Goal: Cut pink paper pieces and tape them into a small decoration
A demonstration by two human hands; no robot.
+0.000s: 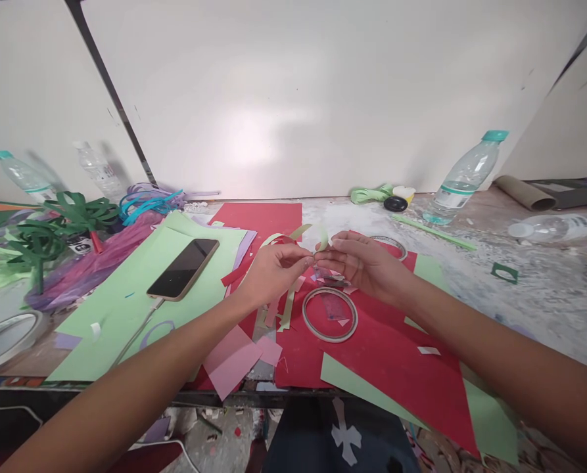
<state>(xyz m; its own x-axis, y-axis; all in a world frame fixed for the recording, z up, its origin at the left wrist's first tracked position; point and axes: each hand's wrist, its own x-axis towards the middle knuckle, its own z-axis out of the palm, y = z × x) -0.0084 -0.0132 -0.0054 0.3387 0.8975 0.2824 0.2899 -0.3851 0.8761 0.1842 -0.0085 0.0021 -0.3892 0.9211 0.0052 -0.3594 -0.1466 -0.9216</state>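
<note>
Above the red paper (392,341), my left hand (276,272) and my right hand (367,263) meet at the fingertips. Both pinch a thin piece of light green paper strip (323,238), which curls up between them. Other curved strips, red and pale green, rise beside my left fingers. Exactly where the strip passes between the fingertips is too small to tell. Just below my hands lies a roll of tape (329,337), flat on the red paper. Pink paper pieces (231,360) lie below my left hand.
A phone (183,269) with a cable rests on green paper (96,328) at the left. Dark green paper loops (83,213) and pink plastic (93,259) are farther left. A bottle (463,180) stands at the back right; another (564,228) lies beside a cardboard tube (524,192).
</note>
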